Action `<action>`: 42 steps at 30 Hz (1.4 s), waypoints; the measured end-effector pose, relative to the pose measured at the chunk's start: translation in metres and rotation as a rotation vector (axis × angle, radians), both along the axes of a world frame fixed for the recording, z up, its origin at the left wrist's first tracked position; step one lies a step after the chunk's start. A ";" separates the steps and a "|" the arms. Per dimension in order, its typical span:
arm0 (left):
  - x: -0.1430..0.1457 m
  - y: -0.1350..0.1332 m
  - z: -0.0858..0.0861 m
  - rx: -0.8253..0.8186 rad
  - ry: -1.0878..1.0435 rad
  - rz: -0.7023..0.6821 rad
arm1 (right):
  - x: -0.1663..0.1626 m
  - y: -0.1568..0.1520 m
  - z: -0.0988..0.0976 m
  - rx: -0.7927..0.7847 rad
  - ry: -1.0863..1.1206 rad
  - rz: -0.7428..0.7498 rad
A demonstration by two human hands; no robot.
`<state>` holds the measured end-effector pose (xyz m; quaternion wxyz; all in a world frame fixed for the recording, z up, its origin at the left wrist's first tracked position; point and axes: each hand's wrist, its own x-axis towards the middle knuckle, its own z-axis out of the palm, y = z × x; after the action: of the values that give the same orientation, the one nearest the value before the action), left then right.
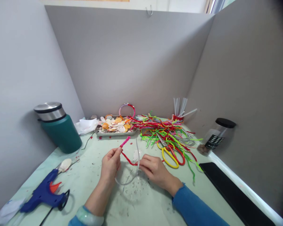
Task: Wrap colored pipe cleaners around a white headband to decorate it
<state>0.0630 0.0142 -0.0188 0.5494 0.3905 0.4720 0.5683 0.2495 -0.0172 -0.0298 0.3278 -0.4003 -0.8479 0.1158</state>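
Currently left hand fingers pinch a pink pipe cleaner, right hand fingers a clear hoop.

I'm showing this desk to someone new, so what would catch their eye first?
The bright tangle of pipe cleaners at centre right, with scissors on its near edge. In front, the left hand pinches a pink pipe cleaner beside the right hand; a blue glue gun lies near left.

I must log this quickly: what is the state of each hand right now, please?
Left hand: closed, fingers pinching the pink-red pipe cleaner.
Right hand: closed, fingers holding the clear hoop.
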 end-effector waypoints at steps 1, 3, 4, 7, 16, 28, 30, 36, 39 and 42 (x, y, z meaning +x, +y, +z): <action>0.000 0.000 0.000 -0.006 0.008 -0.007 | 0.001 0.000 0.000 0.005 0.000 -0.021; -0.001 0.001 -0.002 -0.017 0.042 -0.010 | 0.003 0.001 0.001 0.001 0.034 -0.073; -0.001 0.002 -0.004 -0.022 0.063 -0.008 | 0.005 0.003 0.001 -0.006 0.061 -0.090; -0.002 0.003 -0.007 -0.039 0.127 -0.007 | 0.011 0.007 0.001 -0.021 0.143 -0.126; 0.001 0.004 -0.013 -0.063 0.207 -0.083 | 0.008 0.006 -0.003 0.010 -0.022 0.062; 0.005 0.000 -0.009 -0.170 0.048 -0.269 | 0.015 0.015 -0.005 -0.008 0.229 -0.042; 0.005 -0.001 -0.009 -0.169 0.030 -0.273 | 0.015 0.015 -0.004 -0.032 0.279 -0.064; 0.006 0.000 -0.009 -0.176 0.032 -0.305 | 0.016 0.015 -0.001 -0.065 0.385 -0.085; 0.006 0.001 -0.011 -0.166 0.072 -0.306 | 0.017 0.015 -0.001 -0.070 0.408 -0.089; 0.006 0.000 -0.013 -0.152 0.183 -0.294 | 0.017 0.017 -0.004 -0.070 0.427 -0.085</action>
<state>0.0695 0.0141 -0.0314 0.6093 0.4627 0.4995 0.4064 0.2668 -0.0005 -0.0336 0.4904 -0.4130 -0.7372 0.2133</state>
